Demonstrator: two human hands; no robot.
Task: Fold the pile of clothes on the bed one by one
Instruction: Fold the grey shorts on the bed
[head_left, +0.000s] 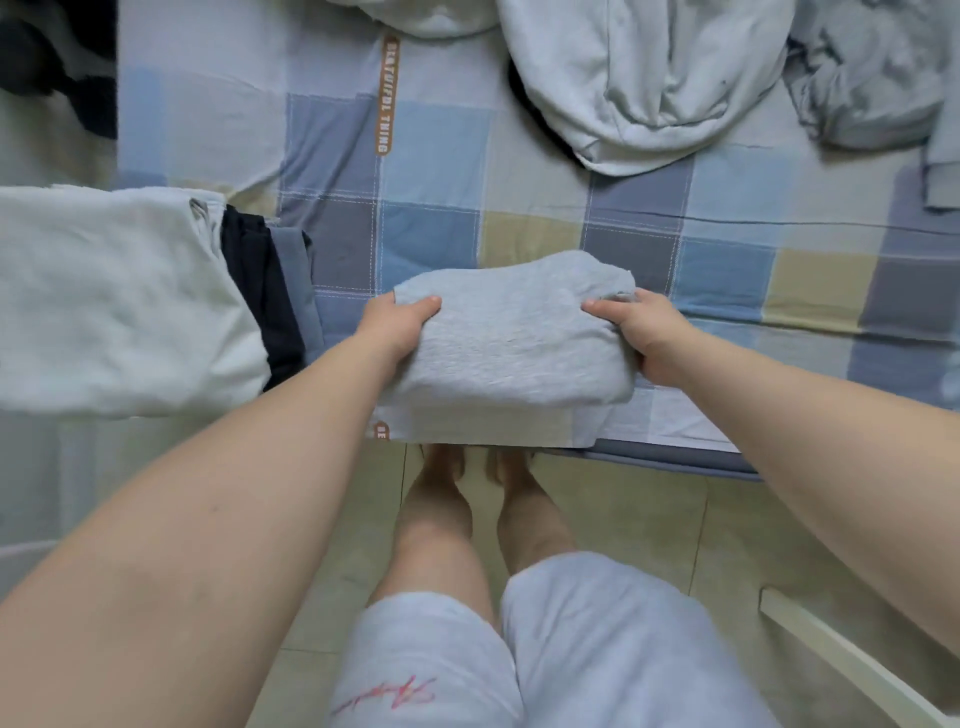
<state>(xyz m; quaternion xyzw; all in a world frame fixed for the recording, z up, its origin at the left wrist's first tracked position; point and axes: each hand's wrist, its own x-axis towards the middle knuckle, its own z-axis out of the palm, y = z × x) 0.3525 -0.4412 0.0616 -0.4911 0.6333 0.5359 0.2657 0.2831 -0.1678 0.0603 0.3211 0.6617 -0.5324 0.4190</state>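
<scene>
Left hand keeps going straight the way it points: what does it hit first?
The left hand grips the folded grey garment, so that comes first. Beyond, probably the checked sheet; depth unclear.

One wide view, from up on the head. Looks forward and down over the near edge of the bed (431, 228). Very close up. Right in the middle: the grey cloth (509, 338), with the left hand (397, 325) and right hand (649, 332) at its sides. Lower down, bare feet (441, 462) on the floor (623, 519).
</scene>
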